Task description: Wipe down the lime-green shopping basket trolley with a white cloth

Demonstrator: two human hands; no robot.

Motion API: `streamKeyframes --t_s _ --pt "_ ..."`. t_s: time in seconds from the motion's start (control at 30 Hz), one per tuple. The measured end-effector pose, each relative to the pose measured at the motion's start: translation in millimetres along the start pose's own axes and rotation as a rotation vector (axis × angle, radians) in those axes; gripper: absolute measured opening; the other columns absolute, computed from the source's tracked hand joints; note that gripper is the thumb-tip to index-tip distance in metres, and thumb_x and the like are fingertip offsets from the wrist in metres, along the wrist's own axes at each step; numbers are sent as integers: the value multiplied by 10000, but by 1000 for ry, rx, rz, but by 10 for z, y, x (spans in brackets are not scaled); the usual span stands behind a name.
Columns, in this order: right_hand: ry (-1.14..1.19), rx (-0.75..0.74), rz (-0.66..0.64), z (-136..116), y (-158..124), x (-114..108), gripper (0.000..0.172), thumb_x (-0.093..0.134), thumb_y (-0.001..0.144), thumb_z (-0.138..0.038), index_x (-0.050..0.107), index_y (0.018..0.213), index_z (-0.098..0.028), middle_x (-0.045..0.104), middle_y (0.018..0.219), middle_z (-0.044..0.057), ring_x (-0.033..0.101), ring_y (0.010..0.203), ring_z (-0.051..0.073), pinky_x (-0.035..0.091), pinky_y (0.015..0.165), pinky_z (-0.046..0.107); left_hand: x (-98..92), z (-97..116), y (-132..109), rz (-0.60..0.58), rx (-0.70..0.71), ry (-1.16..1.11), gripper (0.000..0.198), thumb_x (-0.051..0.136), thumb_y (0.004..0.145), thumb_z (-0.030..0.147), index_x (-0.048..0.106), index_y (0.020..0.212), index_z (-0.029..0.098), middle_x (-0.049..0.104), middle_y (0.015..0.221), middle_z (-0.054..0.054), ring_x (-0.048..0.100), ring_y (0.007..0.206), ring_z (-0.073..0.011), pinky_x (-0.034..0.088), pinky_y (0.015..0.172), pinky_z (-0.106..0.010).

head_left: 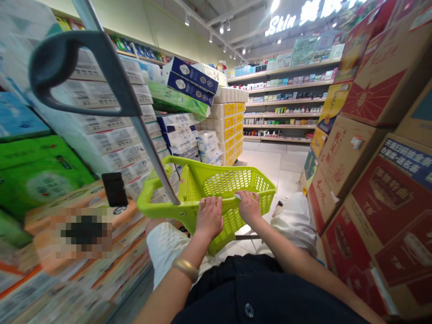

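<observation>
A lime-green plastic shopping basket with perforated walls stands tilted between my knees. Its grey metal pole leads up to a dark grey loop handle at the upper left. My left hand is closed over the basket's near rim, fingers curled to the inside. Further right on the same rim rests my right hand, its fingers bent round a small white piece that looks like tissue or cloth. The basket's visible inside shows no goods.
Stacked tissue packs rise on the left, with a black phone-like object on the orange packs. Cardboard cartons crowd my right side. Tiled floor runs ahead to product shelves.
</observation>
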State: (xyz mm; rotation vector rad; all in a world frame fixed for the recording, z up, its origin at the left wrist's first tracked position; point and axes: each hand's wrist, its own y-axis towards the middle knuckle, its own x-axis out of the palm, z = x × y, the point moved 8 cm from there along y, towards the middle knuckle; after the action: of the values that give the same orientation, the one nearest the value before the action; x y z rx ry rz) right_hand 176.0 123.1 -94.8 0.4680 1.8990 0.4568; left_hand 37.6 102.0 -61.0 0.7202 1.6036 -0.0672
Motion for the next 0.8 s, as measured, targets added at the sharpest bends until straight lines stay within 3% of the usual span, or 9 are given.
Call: streamKeyframes --t_s 0.1,0.27,0.33,0.6,0.8 --pt "-1 45 11 34 18 -1 385 438 817 -29 607 1098 -230 660 1073 63 562 1018 205 239 986 366 -11 19 7 14 3 10 546 578 735 240 474 1260 137 553 1089 -136 454 1058 -302 285 1006 -460" --pt "58 -83 -17 -421 18 53 326 433 855 -68 607 1075 -234 656 1063 55 564 1005 182 251 967 337 -16 19 9 13 -5 10 463 561 742 213 504 1198 151 560 1052 -127 461 1041 -295 294 994 -456" --pt "92 -108 -25 -475 10 52 338 423 859 -65 603 1078 -249 658 1068 36 567 1011 169 240 979 337 -18 17 4 13 0 14 449 555 747 208 508 1190 151 561 1048 -124 461 1038 -291 291 998 -452" --pt "55 90 7 110 30 -50 374 423 819 -19 628 1051 -230 674 1051 43 572 1010 195 224 989 367 -14 40 7 7 1 2 556 594 738 255 477 1265 121 548 1085 -136 447 1065 -299 280 1012 -451" --pt "90 -73 -44 -357 21 43 391 460 787 -26 624 1076 -232 664 1085 49 564 1021 179 235 984 334 -14 36 -8 11 -9 27 495 581 749 248 502 1225 136 558 1064 -128 460 1044 -292 290 1004 -450"
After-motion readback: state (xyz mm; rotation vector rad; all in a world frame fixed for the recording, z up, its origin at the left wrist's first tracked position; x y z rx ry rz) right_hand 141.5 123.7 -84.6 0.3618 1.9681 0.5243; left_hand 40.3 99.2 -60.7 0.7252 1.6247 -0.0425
